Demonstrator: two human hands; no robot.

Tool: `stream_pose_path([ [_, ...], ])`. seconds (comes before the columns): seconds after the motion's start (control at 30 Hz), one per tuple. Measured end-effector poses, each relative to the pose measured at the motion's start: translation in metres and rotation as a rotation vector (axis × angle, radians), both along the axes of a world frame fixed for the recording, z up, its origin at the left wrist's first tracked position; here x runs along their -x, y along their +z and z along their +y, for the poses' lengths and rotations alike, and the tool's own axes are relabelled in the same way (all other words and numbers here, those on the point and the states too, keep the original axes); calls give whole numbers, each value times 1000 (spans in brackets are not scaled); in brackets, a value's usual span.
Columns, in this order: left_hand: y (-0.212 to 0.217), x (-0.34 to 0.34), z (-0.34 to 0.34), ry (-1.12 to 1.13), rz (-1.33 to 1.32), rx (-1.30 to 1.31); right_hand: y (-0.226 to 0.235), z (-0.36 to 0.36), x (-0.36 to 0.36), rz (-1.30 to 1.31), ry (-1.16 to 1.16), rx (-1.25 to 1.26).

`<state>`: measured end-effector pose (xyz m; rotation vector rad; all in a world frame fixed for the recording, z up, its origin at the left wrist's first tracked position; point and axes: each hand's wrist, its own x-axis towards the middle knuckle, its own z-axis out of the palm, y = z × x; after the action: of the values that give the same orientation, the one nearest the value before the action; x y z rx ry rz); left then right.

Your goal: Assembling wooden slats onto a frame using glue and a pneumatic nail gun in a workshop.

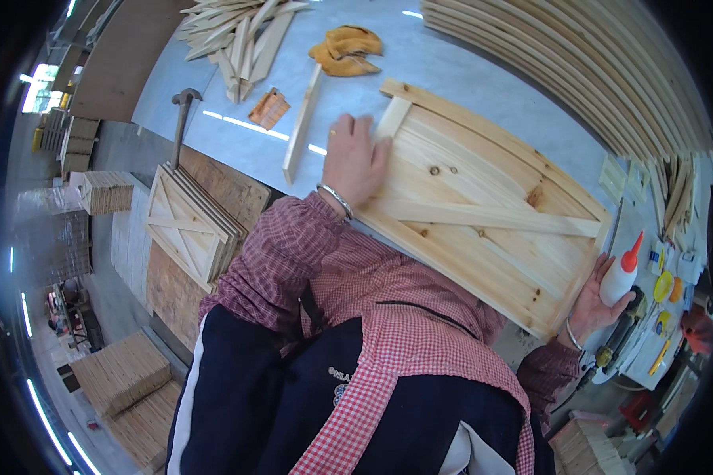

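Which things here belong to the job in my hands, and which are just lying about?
Likely part of the job:
Wooden panel, with your left hand at one end and right hand by the other
White red-tipped bottle, by your right hand
Perhaps the loose wood strip

Apparently just lying about:
Tan glove-like bundle
Hammer

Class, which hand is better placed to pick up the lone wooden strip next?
Probably the left hand: it is nearer the lone wooden strip; the right hand holds a white bottle.
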<state>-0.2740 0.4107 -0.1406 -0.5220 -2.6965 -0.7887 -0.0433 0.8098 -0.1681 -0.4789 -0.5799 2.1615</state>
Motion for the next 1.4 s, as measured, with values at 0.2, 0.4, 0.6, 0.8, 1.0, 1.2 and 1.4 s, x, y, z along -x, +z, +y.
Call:
stream_pose_path([
  [0.2, -15, 22, 9, -47, -130, -25, 3, -8, 4, -17, -19, 3],
  [0.4, 7, 56, -39, 21, 6, 16, 8, -12, 4, -64, -34, -13],
  [0.6, -1, 55, -128, 120, -471, 50, 14, -21, 2, -117, -55, -12],
  [0.8, -4, 39, -154, 184, -745, -287, 12, -17, -3, -117, -7, -58],
  [1.0, 7, 32, -167, 183, -557, -129, 9, -11, -7, -120, 2, -55],
  [1.2, 4, 36, -171, -98, 24, 188, 10, -12, -9, -121, 14, -71],
  [1.4, 8, 44, -162, -113, -29, 238, 12, -17, -15, -155, -5, -70],
])
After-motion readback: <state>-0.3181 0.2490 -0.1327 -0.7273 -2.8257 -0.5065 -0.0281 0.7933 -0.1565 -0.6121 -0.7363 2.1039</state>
